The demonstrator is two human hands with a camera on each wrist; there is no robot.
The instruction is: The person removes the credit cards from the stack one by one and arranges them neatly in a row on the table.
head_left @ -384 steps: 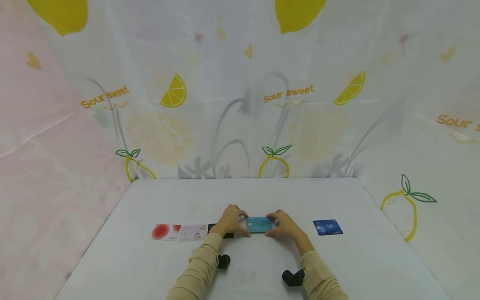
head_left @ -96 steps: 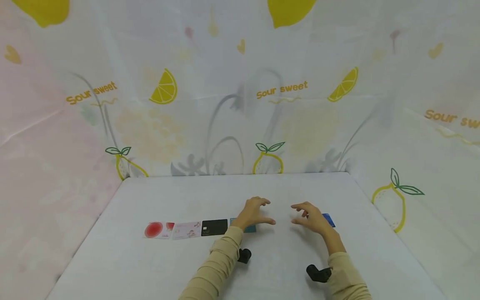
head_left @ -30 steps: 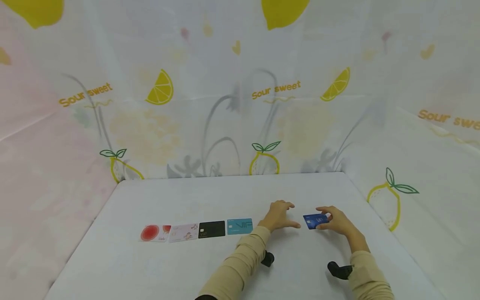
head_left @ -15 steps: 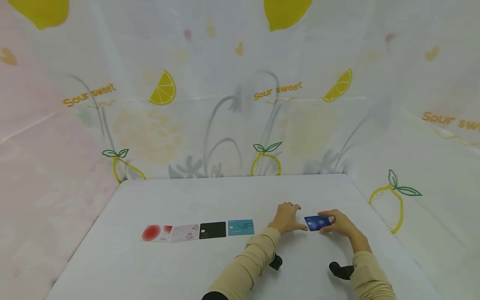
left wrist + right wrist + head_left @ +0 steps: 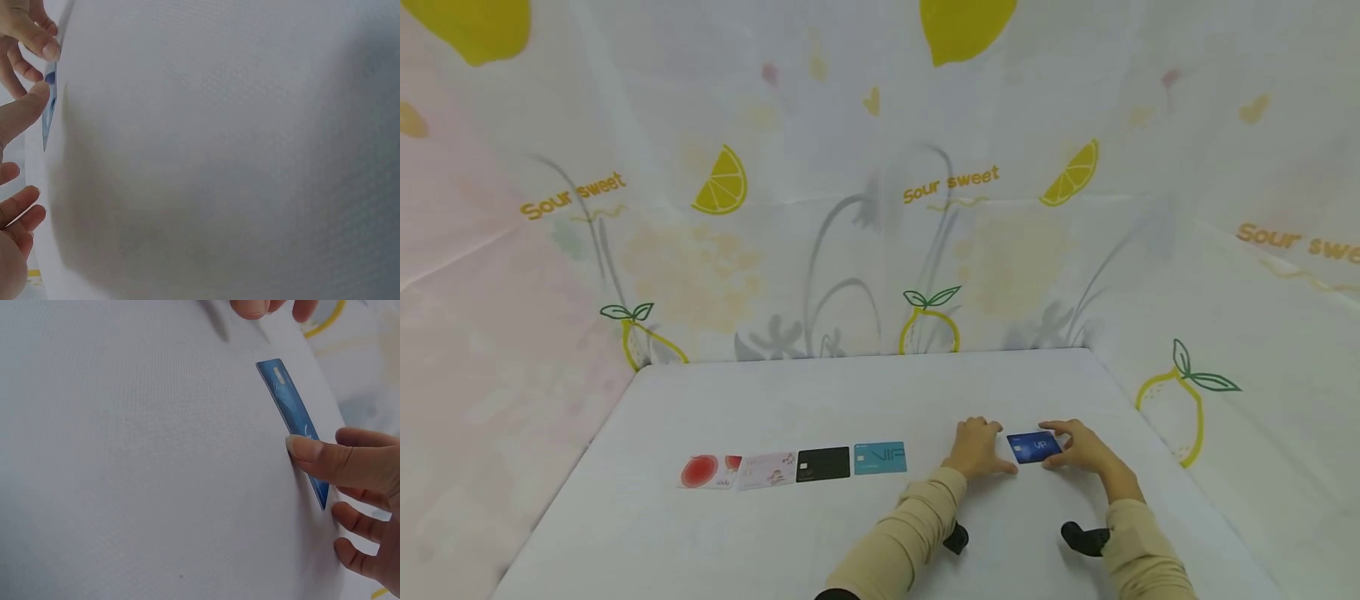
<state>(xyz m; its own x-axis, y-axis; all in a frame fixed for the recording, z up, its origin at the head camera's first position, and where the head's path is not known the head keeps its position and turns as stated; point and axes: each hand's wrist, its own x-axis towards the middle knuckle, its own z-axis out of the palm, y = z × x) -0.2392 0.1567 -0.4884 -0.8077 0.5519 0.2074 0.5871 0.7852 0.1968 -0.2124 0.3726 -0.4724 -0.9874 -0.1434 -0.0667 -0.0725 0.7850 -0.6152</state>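
A blue bank-style card [image 5: 1027,448] printed "VIP" lies on the white table at the right. My right hand [image 5: 1086,450] pinches its right part, thumb on the near edge and fingers at the far edge. In the right wrist view the thumb presses on the long edge of the blue card [image 5: 289,403]. Just left of that card is my left hand [image 5: 974,447], thumb and fingers spread with a small gap to it. Further left, a row holds a teal VIP card [image 5: 880,458], a black card [image 5: 823,465], a pale pink card [image 5: 767,471] and a white card with red circles [image 5: 700,472].
The white table [image 5: 760,550] runs back to a hanging cloth [image 5: 820,275] printed with lemons. Black wrist-worn pieces show below both hands, one on the left forearm [image 5: 956,538] and one on the right [image 5: 1084,539]. Bare tabletop separates the teal card from the left hand.
Both hands held the teal card earlier; it now lies closer to the black card, released. They moved right, the right hand took the blue card, and lately the left hand came nearer to it.
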